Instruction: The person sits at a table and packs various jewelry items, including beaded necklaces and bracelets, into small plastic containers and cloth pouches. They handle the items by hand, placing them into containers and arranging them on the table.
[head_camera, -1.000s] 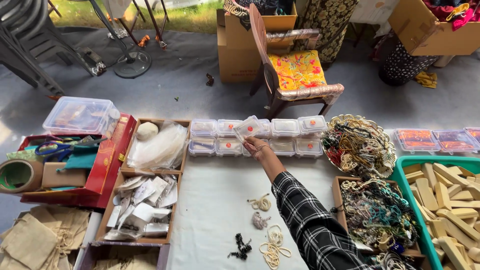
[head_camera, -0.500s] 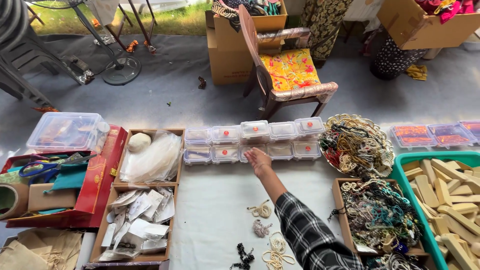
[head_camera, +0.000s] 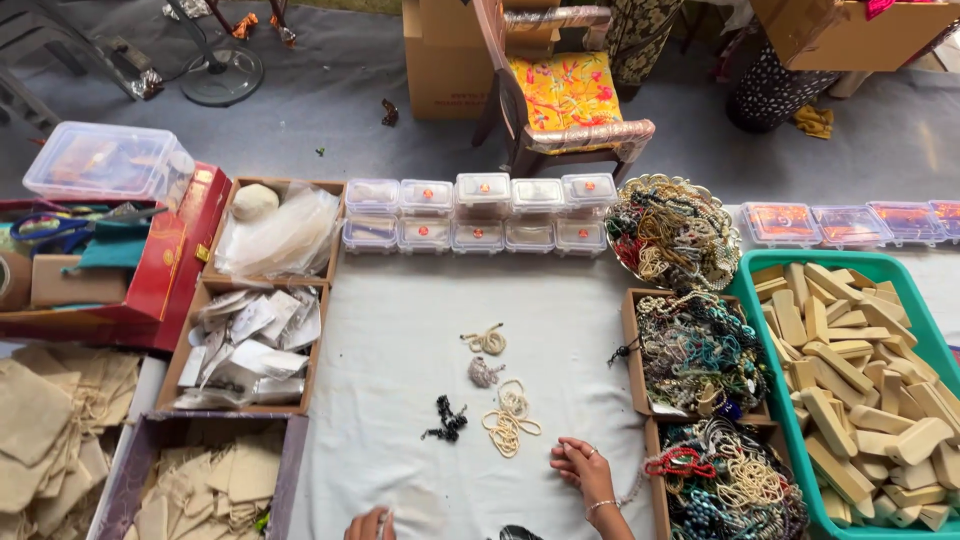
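Observation:
My right hand (head_camera: 585, 470) rests low on the white cloth (head_camera: 400, 330), fingers loosely bent, with nothing visible in it. It lies just right of a loop of cream beads (head_camera: 508, 420). Only the top of my left hand (head_camera: 370, 523) shows at the bottom edge, and its grip is hidden. Between the hands lie a small black bead cluster (head_camera: 447, 420), a greyish bead bunch (head_camera: 485, 372) and a cream knot of cord (head_camera: 487, 340). Two rows of small clear lidded boxes (head_camera: 480, 212) stand at the cloth's far side.
Wooden trays of bead necklaces (head_camera: 700, 350) sit to the right, beside a teal crate of wooden pieces (head_camera: 870, 370). On the left are trays of plastic bags (head_camera: 280, 230) and packets (head_camera: 250, 340), cloth pouches (head_camera: 60, 420) and a red box (head_camera: 180, 250). A chair (head_camera: 565, 100) and cardboard boxes stand beyond.
My right arm has pulled back from the small clear boxes to the near edge of the cloth. The view has tilted downward and my left hand has come into sight.

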